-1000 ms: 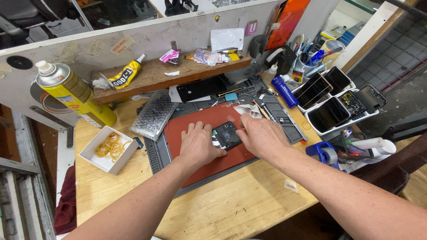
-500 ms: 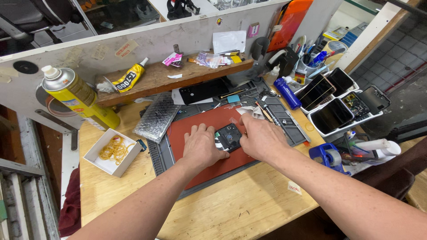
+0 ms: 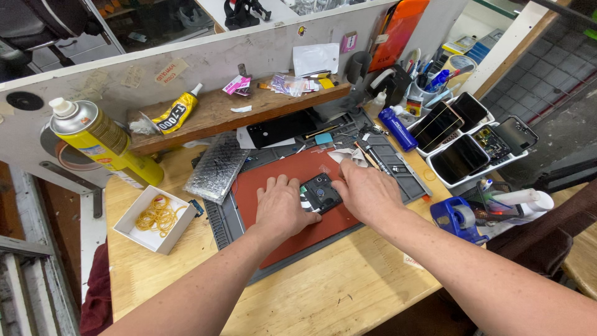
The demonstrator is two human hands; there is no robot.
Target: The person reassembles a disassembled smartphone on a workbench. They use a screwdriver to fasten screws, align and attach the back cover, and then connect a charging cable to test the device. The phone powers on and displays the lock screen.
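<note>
Clutter crowded the wooden desk (image 3: pixel 323 292) on every side of the red work mat (image 3: pixel 280 180). To the left stood a yellow spray can (image 3: pixel 102 142), tilted against the partition, with a sheet of bubble wrap (image 3: pixel 217 167) lying between it and the mat. A wooden shelf (image 3: pixel 217 112) behind the mat carried a yellow glue tube (image 3: pixel 174 112) and small packets. A blue bottle (image 3: pixel 397 129) lay near the grey mat tray's far right corner, and a blue tape dispenser (image 3: pixel 459 219) sat to the right of the forearm.

A small white box (image 3: pixel 155 219) near the left edge held a heap of yellow rubber bands (image 3: pixel 158 214). A white rack (image 3: pixel 479 163) on the right held several dark phones side by side. A cup (image 3: pixel 429 84) behind it was stuffed with pens and tools.

On the mat lay a small opened phone (image 3: pixel 320 193), dark, with its camera ring and inner parts showing. The left hand (image 3: pixel 283 208) pressed flat beside it, fingers spread, touching its left edge. The right hand (image 3: pixel 367 193) rested palm-down against its right edge, fingers loosely curled, gripping nothing that I could make out.
</note>
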